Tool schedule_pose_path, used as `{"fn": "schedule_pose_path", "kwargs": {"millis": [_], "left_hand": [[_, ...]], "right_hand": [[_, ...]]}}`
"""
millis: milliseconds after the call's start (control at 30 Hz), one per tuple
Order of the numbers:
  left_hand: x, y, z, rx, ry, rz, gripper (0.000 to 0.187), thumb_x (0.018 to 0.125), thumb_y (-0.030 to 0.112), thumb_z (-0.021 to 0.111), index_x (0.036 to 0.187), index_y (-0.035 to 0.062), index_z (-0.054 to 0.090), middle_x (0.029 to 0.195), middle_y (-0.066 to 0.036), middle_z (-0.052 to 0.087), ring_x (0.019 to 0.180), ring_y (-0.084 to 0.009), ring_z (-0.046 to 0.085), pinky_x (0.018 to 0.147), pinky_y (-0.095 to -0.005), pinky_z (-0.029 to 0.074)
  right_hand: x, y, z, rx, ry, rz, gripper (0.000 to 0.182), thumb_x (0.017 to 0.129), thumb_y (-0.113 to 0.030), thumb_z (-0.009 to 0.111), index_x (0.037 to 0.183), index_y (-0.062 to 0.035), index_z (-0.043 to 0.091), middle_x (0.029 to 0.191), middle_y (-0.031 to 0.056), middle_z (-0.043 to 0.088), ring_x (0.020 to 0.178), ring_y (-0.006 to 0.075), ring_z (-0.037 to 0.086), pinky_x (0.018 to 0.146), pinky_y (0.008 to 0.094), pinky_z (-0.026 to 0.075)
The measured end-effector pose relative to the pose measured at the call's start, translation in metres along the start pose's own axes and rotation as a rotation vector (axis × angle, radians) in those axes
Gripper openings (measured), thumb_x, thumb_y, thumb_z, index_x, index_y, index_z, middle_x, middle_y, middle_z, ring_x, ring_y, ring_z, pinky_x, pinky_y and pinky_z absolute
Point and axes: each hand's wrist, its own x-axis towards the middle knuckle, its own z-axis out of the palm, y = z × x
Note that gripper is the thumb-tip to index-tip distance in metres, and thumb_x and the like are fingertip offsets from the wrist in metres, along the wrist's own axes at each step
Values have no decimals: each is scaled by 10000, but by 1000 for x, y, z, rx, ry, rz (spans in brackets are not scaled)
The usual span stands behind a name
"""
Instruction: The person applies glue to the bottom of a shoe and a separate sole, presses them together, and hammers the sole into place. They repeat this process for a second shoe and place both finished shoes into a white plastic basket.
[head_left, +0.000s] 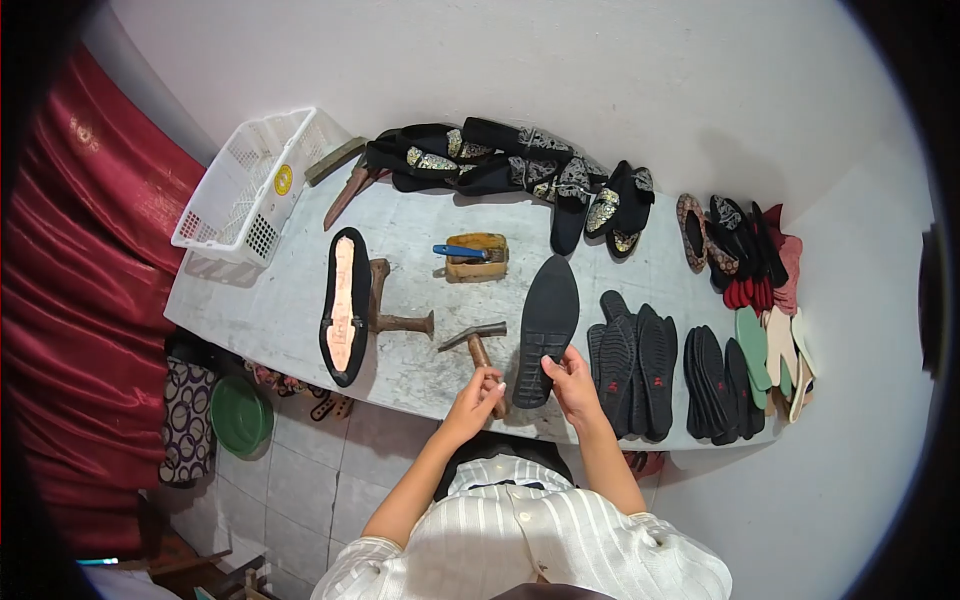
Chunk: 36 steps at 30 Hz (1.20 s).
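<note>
My right hand (572, 388) grips a black shoe sole (549, 325) by its heel end, thumb on the ridged face, toe pointing away from me. My left hand (474, 402) is closed around the wooden handle of a hammer (480, 350), whose metal head lies toward the table's middle. Further left, a black shoe (343, 305) with a pale pink strip along its upward side rests at an iron shoe anvil (400, 321). Behind the hammer stands a small yellowish container (490, 268) with a blue-handled brush (458, 250) laid across it.
Stacked black soles (655, 372) lie right of my right hand, more soles (704, 385) beyond. Patterned black shoes (520, 165) line the wall side of the table (270, 310). A white plastic basket (240, 190) sits at the far left corner; a green basin (240, 418) is on the floor.
</note>
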Motion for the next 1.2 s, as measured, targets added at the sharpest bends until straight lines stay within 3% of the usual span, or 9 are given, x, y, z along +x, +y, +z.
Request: {"fn": "schedule_pose_path", "kwargs": {"millis": [267,367,433,533,700,767,867,1067,1200], "left_hand": [[13,-3,-47,166,-88,164,398,891,206,605,1224,42,459,970,-73,522,796,-113,510,670,-245,437],[17,-1,-58,64,-189,14,427,908,183,576,1270,39,402,1068,-88,520,896,-117,522,745,-253,449],[21,0,-57,-362,-144,53,439,932,160,530,1309,38,341,1151,-85,505,1023,-126,504,867,-269,424],[30,2,-67,-323,-145,36,461,947,133,490,1346,41,280,1204,-82,478,1111,-133,468,955,-288,373],[36,-10,-75,-340,-160,19,507,954,145,471,1387,135,209,1276,-70,426,1162,-156,450,937,-310,417],[36,-11,-77,-582,-172,-70,557,945,148,480,1395,210,158,1288,-77,407,1169,-183,465,915,-350,462],[30,18,-91,-722,-269,-212,562,943,166,476,1387,249,141,1294,-88,396,1173,-213,481,894,-394,497],[42,8,-95,-921,-313,-184,492,977,411,341,1398,208,190,1282,-114,471,1148,-278,529,905,-443,484],[51,9,-107,-1009,-377,-280,726,912,642,217,1377,97,337,1238,-146,524,1152,-331,521,941,-488,443]], "right_hand": [[12,22,52,-48,-6,7,430,832,-37,644,1230,-9,485,1119,86,601,1022,143,570,902,284,450],[16,29,67,-91,41,45,515,817,-18,654,1284,-32,437,1149,92,581,1008,145,578,861,275,477],[17,37,73,-121,30,39,535,816,-17,652,1301,-37,427,1165,97,572,1029,148,566,877,279,467],[20,40,85,-174,-2,28,570,818,-15,650,1331,-40,404,1192,104,557,1067,153,542,906,289,449],[25,46,93,-189,-44,-88,585,820,-67,665,1343,-56,402,1209,103,521,1087,180,522,921,317,439],[22,44,94,-754,39,-265,552,826,-99,667,1324,-77,433,1177,119,474,1063,212,502,879,320,452],[24,42,86,-921,-61,-360,543,845,-191,660,1329,-93,435,1164,132,417,1070,238,452,861,321,441],[27,56,86,-781,-105,-232,498,890,-265,603,1330,-101,437,1191,132,394,1091,236,428,853,309,430],[41,69,68,-672,37,-242,457,906,-280,568,1296,-66,460,1085,145,507,1007,224,506,798,327,446]]}}
